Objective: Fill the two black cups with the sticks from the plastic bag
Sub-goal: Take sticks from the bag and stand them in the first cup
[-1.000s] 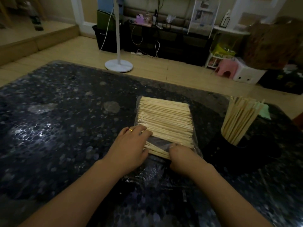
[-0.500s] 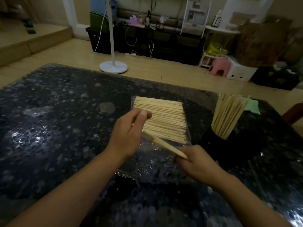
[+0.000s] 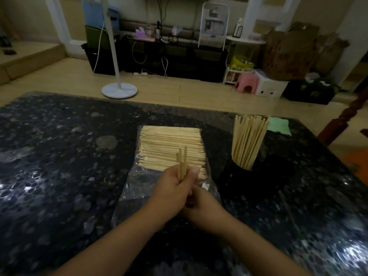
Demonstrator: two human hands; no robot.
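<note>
The left hand point(image 3: 172, 184) pinches a few sticks point(image 3: 182, 162) upright over the plastic bag point(image 3: 137, 188), the right hand point(image 3: 201, 206) curled at their base, so loose ones may slip before reaching the black cup point(image 3: 237, 172).

The dark speckled table point(image 3: 59, 156) bears the plastic bag point(image 3: 137, 188), two black cups point(image 3: 239, 176) and a green cloth point(image 3: 278, 126).

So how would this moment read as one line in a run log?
phase: moving sticks to cups | left hand: grips small bunch of sticks upright | right hand: at bunch's lower end | black cup: holds sticks | plastic bag: many left
</note>
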